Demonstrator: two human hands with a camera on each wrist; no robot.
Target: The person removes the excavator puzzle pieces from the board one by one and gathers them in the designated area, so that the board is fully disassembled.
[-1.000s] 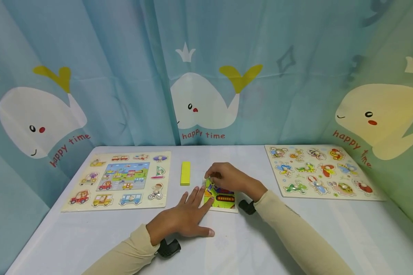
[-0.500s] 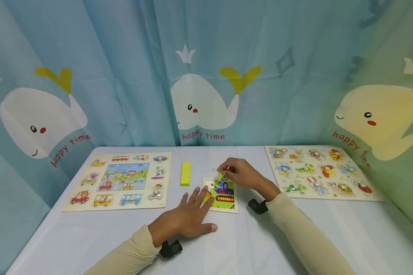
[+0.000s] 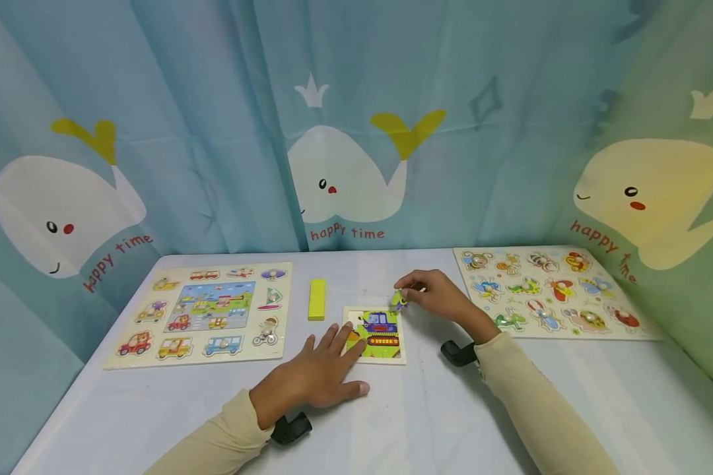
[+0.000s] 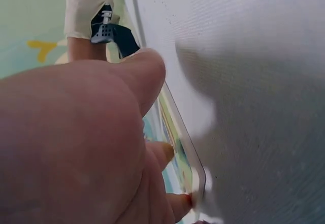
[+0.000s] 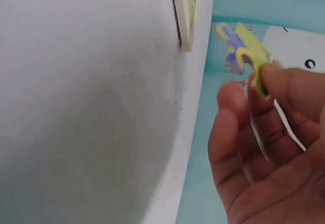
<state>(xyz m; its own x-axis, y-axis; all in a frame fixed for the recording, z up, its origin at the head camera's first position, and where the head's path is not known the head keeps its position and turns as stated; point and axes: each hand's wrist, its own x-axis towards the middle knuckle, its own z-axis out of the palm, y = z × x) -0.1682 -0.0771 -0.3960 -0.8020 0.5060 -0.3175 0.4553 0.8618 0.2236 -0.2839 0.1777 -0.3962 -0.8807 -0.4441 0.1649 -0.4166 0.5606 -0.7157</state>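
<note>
Puzzle piece (image 5: 257, 50) moved rightward; jagged outline clear only from right wrist.

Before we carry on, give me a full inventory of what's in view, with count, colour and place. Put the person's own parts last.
Puzzle piece: one, green, yellow and purple, between the right fingers
Small puzzle board: one, multicoloured with pale frame, table middle
Yellow block: one, yellow, behind and left of the small board
Vehicle board: one, pale with multicoloured pictures, table left
Insect board: one, pale with multicoloured insects, table right
Table: one, white, beneath everything
Curtain: blue with white whales, behind the table; number of panels unclear
Wrist cameras: two, black, at the wrists
Sleeves: two, beige, forearms
Left hand: one, fingers on small board
Right hand: one, pinching the piece
</note>
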